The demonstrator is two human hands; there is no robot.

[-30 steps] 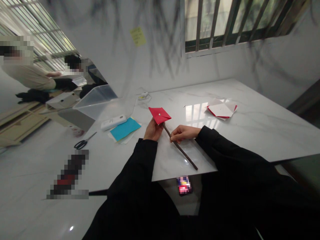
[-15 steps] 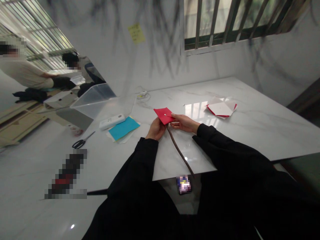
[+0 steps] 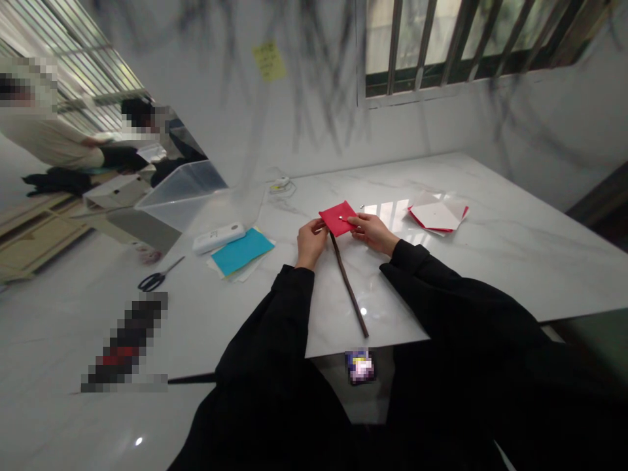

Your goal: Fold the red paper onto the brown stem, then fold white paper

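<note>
The left hand (image 3: pixel 311 241) and the right hand (image 3: pixel 371 230) both hold a folded square of red paper (image 3: pixel 338 218) with a small metal pin at its middle. The left hand pinches the paper's left corner between thumb and fingers, and the right hand pinches its right edge, with the fingertips close to the pin. The paper sits between the two hands, a little above the white marble table (image 3: pixel 515 248), somewhat nearer to the table's far edge than to the near edge. A thin dark wooden stick (image 3: pixel 349 286) runs from under the red paper down toward the near edge of the table, and its lower end stops just before that edge. The stick seems to be joined to the paper by the pin, but the view is too small to say this surely. Neither hand closes on the stick itself; it passes between the two black sleeves.

Toward the table's left edge lies a sheet of blue paper (image 3: pixel 242 251) on top of some pale sheets, and just beside it a white oblong device (image 3: pixel 218 237). Near the left edge lies a pair of black-handled scissors (image 3: pixel 157 277). Behind them stands a clear plastic box (image 3: pixel 186 196), tilted. On the right part of the table, well apart from the hands, lies a folded red and white paper (image 3: pixel 436 214). Near the far edge there is a small white thing with a cord (image 3: pixel 280 187). Two other persons are at the far left, beyond the table
</note>
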